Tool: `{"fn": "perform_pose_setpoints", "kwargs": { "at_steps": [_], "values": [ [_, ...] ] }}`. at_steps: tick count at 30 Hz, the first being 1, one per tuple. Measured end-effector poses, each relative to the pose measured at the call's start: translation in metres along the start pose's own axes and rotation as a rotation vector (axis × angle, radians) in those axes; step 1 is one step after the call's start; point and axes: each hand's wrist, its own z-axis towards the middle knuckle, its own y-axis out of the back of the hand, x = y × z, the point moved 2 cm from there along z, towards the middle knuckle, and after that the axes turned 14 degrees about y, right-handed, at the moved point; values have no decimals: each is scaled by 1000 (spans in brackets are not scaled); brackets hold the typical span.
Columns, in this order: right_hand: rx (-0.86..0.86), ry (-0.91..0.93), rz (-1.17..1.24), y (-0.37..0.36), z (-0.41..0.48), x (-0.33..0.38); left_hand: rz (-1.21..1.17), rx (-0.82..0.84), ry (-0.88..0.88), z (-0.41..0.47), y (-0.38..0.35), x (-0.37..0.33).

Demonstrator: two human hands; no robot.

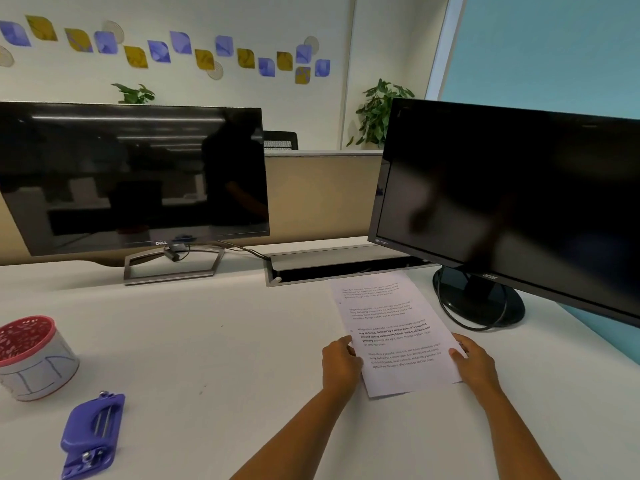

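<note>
Fingers point(348, 342) of the left hand point(341, 363) curl over the near left edge of the printed sheet point(391, 327), pinching it, as far as I can read it on my feed. On the other side the right hand point(476, 365) grips the sheet's right edge, thumb laid on top. Its other fingers are tucked along or under the edge; I cannot tell which. The sheet spans the gap between the two sets of fingertips and runs away from them over the white desk point(225, 341), its far end reaching a grey cable trough point(339, 266). Whether its near end is flat on the desk I cannot tell. Just beyond the right fingers I see the round black foot of the Acer monitor point(512, 202), apart from the sheet. Well beyond the left fingers and off to their left stands the Dell monitor point(131, 178), screen dark. Far to the left of the left fingers sit a white cup with a red rim point(38, 362) and, nearer the camera, a purple plastic tool point(91, 434), both well apart from either hand.
</note>
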Motion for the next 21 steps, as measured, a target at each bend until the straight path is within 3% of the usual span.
{"fn": "perform_pose_setpoints", "kwargs": {
  "at_steps": [7,13,21],
  "values": [
    [-94,90,-415,-6,-4,-2,238,-33,-122,0,-6,8],
    [-172,203,-510,-15,-10,-3,769,-145,-295,3,-6,17],
    [-246,233,-434,-28,-23,19,700,-227,-320,1,30,29]
  ]
}}
